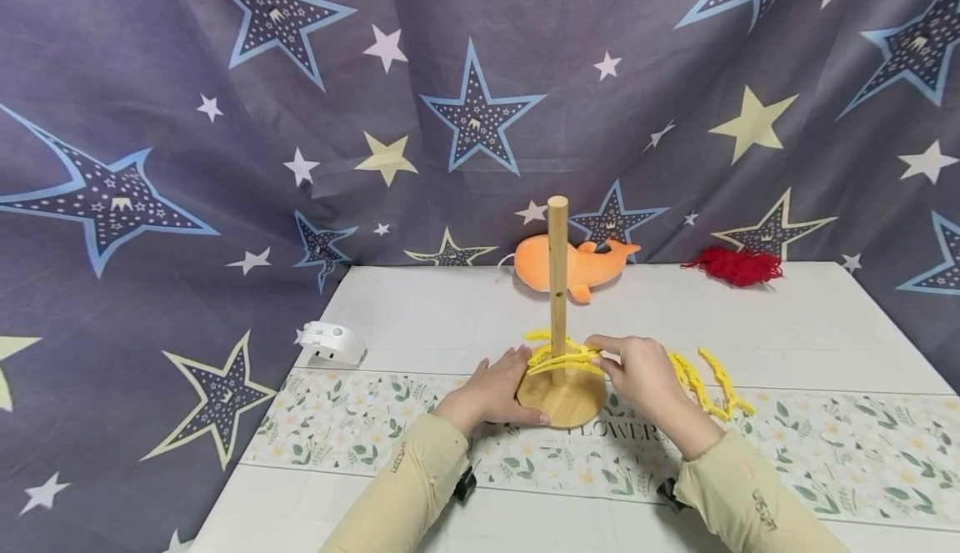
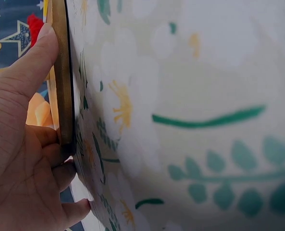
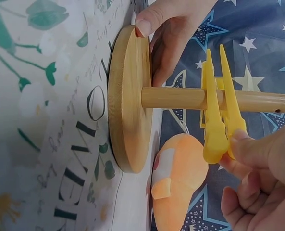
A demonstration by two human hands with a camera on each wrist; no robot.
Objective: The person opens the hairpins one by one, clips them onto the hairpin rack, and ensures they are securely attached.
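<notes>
A wooden stand (image 1: 558, 286) with a round base (image 3: 130, 101) and an upright post stands on the table. My left hand (image 1: 498, 388) holds the left side of the base, its thumb on the rim and its fingers curled behind (image 2: 24, 125). Around the lower post, above the base, is a yellow plastic piece (image 3: 214, 125) with long tapered prongs. My right hand (image 1: 643, 378) pinches one end of it between thumb and finger, and its other fingers are curled (image 3: 257, 178). More yellow plastic pieces (image 1: 723, 382) lie on the table to the right of this hand.
An orange whale plush (image 1: 600, 269) lies behind the stand. Red yarn (image 1: 738, 266) sits at the back right. At the left edge is a white device with sockets (image 1: 332, 342). A floral runner (image 1: 352, 428) crosses the table, and a star-printed curtain (image 1: 480, 19) hangs behind.
</notes>
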